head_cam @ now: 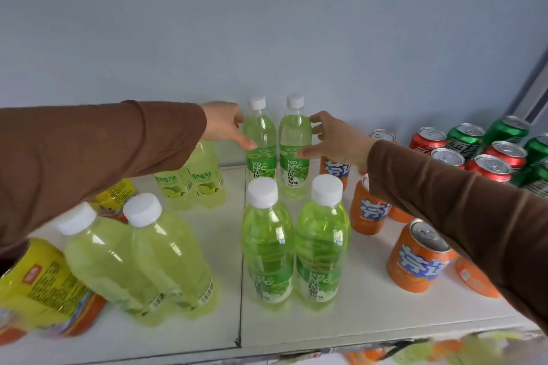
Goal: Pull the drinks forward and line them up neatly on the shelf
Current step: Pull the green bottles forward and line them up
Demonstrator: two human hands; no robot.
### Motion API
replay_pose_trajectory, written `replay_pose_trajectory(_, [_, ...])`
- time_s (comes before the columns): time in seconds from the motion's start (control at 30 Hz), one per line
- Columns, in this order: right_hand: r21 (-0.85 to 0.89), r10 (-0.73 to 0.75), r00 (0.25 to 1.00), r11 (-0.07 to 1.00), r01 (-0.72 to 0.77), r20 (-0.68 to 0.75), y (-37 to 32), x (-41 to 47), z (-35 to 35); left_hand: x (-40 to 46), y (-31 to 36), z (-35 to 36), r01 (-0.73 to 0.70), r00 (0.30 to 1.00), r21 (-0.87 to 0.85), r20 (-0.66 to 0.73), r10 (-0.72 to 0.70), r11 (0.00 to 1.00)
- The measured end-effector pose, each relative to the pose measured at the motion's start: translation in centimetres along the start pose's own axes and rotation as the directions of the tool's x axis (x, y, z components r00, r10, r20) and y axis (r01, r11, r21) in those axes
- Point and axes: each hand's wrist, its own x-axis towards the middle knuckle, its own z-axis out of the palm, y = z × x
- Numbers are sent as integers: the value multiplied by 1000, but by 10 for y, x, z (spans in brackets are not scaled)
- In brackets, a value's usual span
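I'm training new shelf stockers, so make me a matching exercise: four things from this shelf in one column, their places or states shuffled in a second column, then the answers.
Things
1. left hand
2. right hand
3. orange cans
4. red and green cans

Places or states
A. back right corner of the shelf
B. right of the front green bottles
C. at the left one of the two back green bottles
D. at the right back green bottle

Pairs: 1-C, 2-D, 3-B, 4-A
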Motion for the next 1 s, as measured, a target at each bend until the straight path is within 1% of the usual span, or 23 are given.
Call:
replay_pose_trajectory(0.07, [-183, -40, 998, 983, 30, -52, -4, -17, -9, -15, 2, -6, 32, 999, 70, -31, -30, 997])
replay_pose_trajectory(0.13, [-309, -101, 991, 949, 70, -85, -8, -36, -16, -31, 5, -13, 32, 998, 100, -53, -27, 994])
replay_pose_trajectory(0.2, [-369, -148, 984, 924, 102, -97, -13, -55, -22, -48, 11, -18, -4, 996, 134, -83, 16, 991])
replay_pose_trajectory(0.3, [-427, -206, 970, 894, 133, -128, -17, -85, -33, -78, 31, -24, -90, 981, 127, -161, 110, 988])
replay_pose_trajectory(0.47, [-459, -329, 925, 862, 213, -190, -17, -131, -59, -130, 79, -29, -166, 917, 214, -325, 230, 963])
replay_pose_trajectory(0.6, [-453, -396, 889, 852, 262, -231, -3, -169, -86, -175, 127, -21, -194, 857, 197, -443, 264, 961])
replay_pose_trajectory(0.7, [-458, -442, 867, 835, 304, -231, 15, -202, -107, -202, 163, -4, -202, 827, 183, -494, 267, 962])
replay_pose_trajectory(0.87, [-438, -506, 845, 808, 394, -175, 59, -255, -124, -234, 214, 47, -169, 826, 94, -530, 193, 981])
replay_pose_trajectory(1.0, [-387, -522, 841, 811, 439, -141, 100, -293, -114, -247, 236, 107, -130, 863, -3, -493, 112, 991])
